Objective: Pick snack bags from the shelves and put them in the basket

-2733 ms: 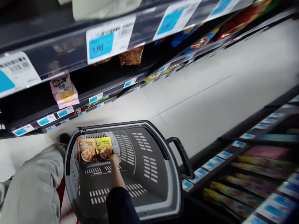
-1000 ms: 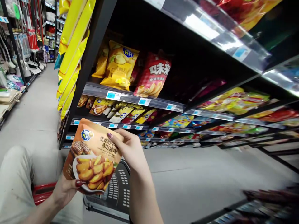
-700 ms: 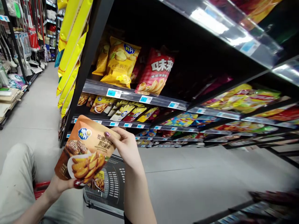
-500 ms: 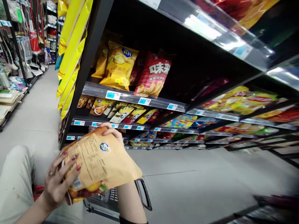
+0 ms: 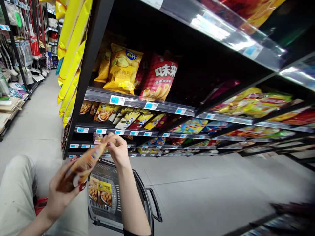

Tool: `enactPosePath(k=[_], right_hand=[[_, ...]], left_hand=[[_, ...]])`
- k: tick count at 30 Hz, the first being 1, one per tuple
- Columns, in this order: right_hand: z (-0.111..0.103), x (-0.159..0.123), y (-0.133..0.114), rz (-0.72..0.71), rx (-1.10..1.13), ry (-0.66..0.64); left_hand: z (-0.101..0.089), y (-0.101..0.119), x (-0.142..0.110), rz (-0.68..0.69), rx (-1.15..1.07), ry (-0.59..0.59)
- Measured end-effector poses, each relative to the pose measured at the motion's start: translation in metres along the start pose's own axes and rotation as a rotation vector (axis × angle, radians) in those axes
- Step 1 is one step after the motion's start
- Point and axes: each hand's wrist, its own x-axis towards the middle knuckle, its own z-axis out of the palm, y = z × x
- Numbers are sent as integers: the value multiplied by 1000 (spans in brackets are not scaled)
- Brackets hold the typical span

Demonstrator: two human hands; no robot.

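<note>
Both my hands hold an orange snack bag (image 5: pixel 85 162), seen edge-on and blurred by motion. My left hand (image 5: pixel 59 193) grips its lower end. My right hand (image 5: pixel 117 149) pinches its top corner. Below them stands a grey shopping basket (image 5: pixel 137 183) on the floor, with two yellow and orange snack packs (image 5: pixel 99 193) upright against its far wall.
A black shelf unit with chip bags (image 5: pixel 123 70) and blue price tags (image 5: pixel 117 100) rises ahead. Yellow bags (image 5: pixel 69 55) hang on its end post. My pale trouser leg (image 5: pixel 14 193) is at the left. Grey aisle floor runs right; another shelf edge is at the lower right.
Earlier my right hand reached into the basket at the packs. Then both hands held the orange bag front up, flipped it to its back, and now it is turned edge-on.
</note>
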Motion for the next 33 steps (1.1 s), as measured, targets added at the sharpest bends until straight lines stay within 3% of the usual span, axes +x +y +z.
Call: enactPosePath(k=[3,6,10,17,22,23,26,28,30,32,33], right_hand=[[-10,0,-13,179,69,29],[-16,-4,-28,318,87,49],[-21,-5,-33,317,75,54],[-33,-15,-14,287,185,103],[-17,-73,25,483,325,-180],[-13,-90,40,525,326,-148],[-15,-146,96,671,218,189],[-30,-181,140,736,125,299],[-52,-211,185,781,-7,373],[-72,-234,231,828,-148,385],[-77,-243,253,854,-211,370]], left_hand=[[10,5,11,-413,-456,-71],[18,4,14,-626,-751,-32],[23,-2,13,-657,-808,-7],[26,1,16,-688,-785,-23],[44,-17,13,-602,-686,3],[50,-25,9,-596,-620,-27],[60,-59,-14,-657,-378,-203],[45,-84,-34,-702,-144,-341],[6,-108,-52,-580,210,-430],[-50,-127,-65,-325,629,-406],[-77,-136,-69,-209,854,-272]])
